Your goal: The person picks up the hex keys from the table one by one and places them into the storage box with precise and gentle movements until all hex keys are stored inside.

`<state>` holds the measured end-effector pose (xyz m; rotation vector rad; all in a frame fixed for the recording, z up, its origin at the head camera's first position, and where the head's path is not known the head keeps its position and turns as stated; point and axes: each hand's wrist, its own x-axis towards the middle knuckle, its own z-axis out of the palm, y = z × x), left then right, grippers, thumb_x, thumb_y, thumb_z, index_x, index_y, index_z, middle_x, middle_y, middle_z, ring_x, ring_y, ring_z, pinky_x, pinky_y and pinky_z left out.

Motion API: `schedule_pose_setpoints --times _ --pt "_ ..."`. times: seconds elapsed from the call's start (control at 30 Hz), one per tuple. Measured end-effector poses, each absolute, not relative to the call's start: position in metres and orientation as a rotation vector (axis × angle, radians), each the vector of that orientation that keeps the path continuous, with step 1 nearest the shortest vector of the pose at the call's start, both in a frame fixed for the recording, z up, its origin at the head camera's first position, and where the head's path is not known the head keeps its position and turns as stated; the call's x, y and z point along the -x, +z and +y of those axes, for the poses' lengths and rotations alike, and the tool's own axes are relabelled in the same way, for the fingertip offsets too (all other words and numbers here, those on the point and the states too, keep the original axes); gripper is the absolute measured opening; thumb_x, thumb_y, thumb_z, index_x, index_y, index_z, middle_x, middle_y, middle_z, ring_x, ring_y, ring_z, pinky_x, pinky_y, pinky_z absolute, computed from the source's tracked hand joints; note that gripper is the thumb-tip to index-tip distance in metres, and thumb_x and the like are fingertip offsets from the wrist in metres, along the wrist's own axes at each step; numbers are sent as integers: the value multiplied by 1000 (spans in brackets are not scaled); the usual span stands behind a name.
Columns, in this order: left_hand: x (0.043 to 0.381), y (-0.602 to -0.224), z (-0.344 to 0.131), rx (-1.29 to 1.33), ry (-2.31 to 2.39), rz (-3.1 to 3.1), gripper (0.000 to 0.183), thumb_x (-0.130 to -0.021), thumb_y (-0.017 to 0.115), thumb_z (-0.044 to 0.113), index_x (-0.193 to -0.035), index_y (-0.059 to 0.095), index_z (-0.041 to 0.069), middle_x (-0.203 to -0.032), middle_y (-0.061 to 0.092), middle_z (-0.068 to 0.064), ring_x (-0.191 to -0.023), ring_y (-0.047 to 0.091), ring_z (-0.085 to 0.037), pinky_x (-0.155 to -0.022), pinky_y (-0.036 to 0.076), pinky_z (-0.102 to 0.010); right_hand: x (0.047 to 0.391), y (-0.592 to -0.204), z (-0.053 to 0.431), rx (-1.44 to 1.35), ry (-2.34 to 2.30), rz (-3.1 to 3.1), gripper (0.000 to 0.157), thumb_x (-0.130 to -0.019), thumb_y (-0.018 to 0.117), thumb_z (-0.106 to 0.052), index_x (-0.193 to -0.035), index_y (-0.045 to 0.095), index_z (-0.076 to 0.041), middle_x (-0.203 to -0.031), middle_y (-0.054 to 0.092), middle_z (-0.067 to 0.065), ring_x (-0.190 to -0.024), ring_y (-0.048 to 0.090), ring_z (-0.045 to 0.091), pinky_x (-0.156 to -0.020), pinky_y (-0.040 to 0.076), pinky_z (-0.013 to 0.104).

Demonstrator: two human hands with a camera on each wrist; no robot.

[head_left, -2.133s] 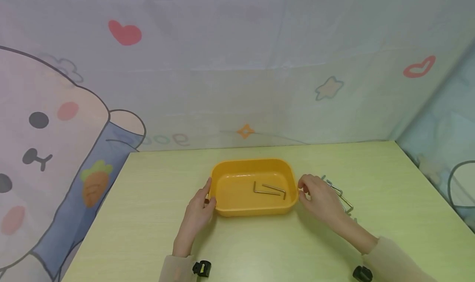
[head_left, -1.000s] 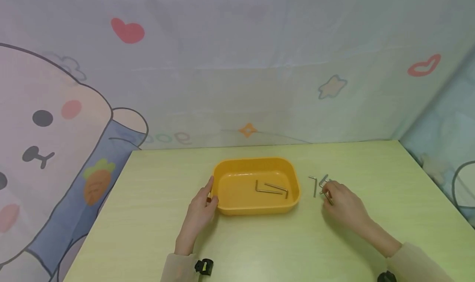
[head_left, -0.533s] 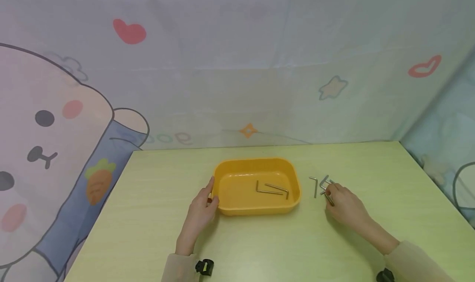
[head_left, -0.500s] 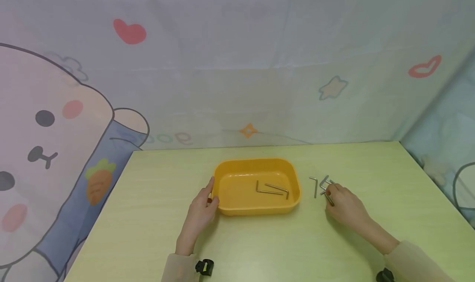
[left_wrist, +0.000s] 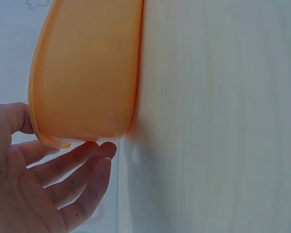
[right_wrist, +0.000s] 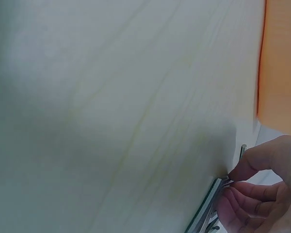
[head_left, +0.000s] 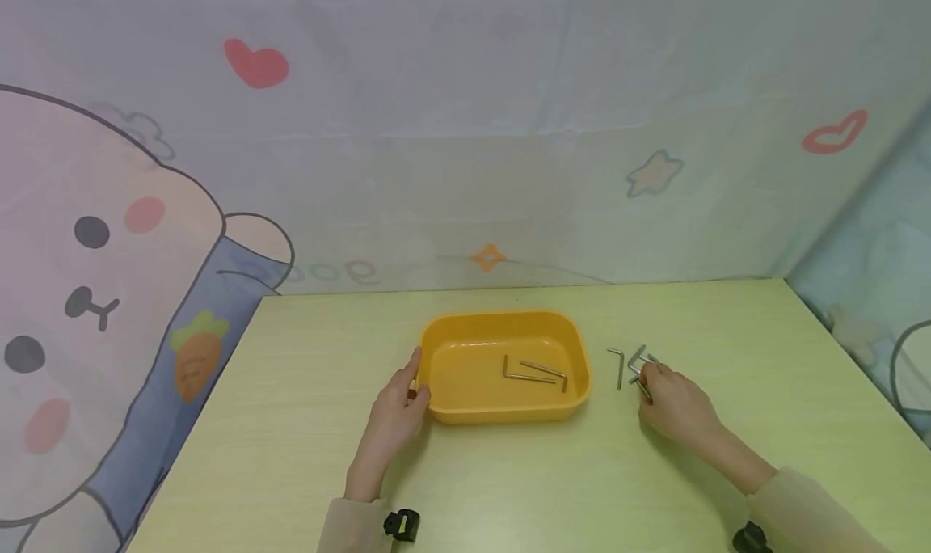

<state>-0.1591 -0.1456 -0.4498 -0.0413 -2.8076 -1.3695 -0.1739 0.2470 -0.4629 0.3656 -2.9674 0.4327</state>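
A yellow plastic tray (head_left: pixel 502 415) sits on the table with two L-shaped hex keys (head_left: pixel 529 377) lying inside. My left hand (head_left: pixel 393 417) holds the tray's left end. In the left wrist view, the thumb of that hand (left_wrist: pixel 39 170) is at the tray's rim (left_wrist: pixel 82 73) and the fingers are against the end wall. Right of the tray, my right hand (head_left: pixel 676 403) pinches a hex key (head_left: pixel 643 390) at a small pile of hex keys (head_left: pixel 635 356). Its fingertips partly cover the pile. In the right wrist view, thumb and fingers meet at metal keys (right_wrist: pixel 203 208).
A single hex key (head_left: pixel 621 369) lies between the tray and the pile. The light wooden table (head_left: pixel 509 488) ends at a printed cloth backdrop (head_left: pixel 465 189). A dark cable loop (head_left: pixel 896 367) shows at the far right.
The right hand has moved from the tray's right rim over to the hex keys and now pinches one there. It has barely shifted in the last second. The left hand stays at the tray.
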Motion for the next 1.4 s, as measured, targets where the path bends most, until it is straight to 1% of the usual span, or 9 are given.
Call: schedule_pose_setpoints --times 0.2,0.3,0.47,0.67,0.87,1.1,1.27,1.4 --pt "159 -450 -146 39 -1364 -2808 59 -96 51 17 -152 30 14 -126 58 -14 -85 54 -18 -70 45 -26 175 -464 246 -354 432 -2984 17 -72 61 2 -88 55 2 -72 52 6 -58 40 15 -48 31 27" --pt "159 -451 -147 61 -1354 -2804 59 -96 51 15 -151 31 13 -126 58 -15 -84 54 -18 -69 45 -26 175 -464 245 -351 426 -2981 16 -72 61 2 -87 55 2 -70 51 6 -57 40 15 -47 31 27" --pt "158 -451 -147 51 -1355 -2813 60 -96 51 17 -152 30 15 -127 57 -15 -84 53 -17 -69 45 -26 174 -463 244 -361 430 -2975 15 -72 61 3 -86 55 2 -69 51 6 -57 40 15 -46 31 26" --pt "159 -451 -147 52 -1352 -2825 60 -97 51 18 -152 28 15 -130 56 -15 -83 53 -17 -67 45 -27 172 -462 243 -348 433 -2983 15 -71 62 2 -83 53 0 -68 48 4 -57 39 15 -47 30 26" --pt "159 -450 -147 47 -1363 -2820 60 -97 51 18 -153 28 15 -128 57 -14 -84 54 -18 -68 45 -27 169 -459 242 -325 437 -2992 15 -70 60 2 -83 52 0 -68 47 4 -57 39 15 -47 30 27" --pt "158 -450 -147 40 -1360 -2816 60 -97 51 17 -152 29 15 -127 57 -14 -84 54 -18 -70 45 -27 166 -454 242 -325 498 -2977 12 -71 58 2 -80 52 -2 -70 47 3 -59 39 15 -49 30 27" --pt "158 -450 -147 60 -1359 -2810 58 -97 51 16 -152 30 13 -129 57 -15 -85 54 -18 -70 45 -27 164 -452 242 -315 550 -2989 15 -72 60 2 -84 53 -2 -72 48 3 -60 41 15 -50 31 27" --pt "158 -449 -146 58 -1369 -2810 58 -97 50 16 -152 30 13 -130 56 -16 -84 54 -18 -69 45 -27 162 -449 242 -297 592 -3003 19 -73 60 1 -91 56 0 -74 49 4 -60 42 15 -50 32 27"
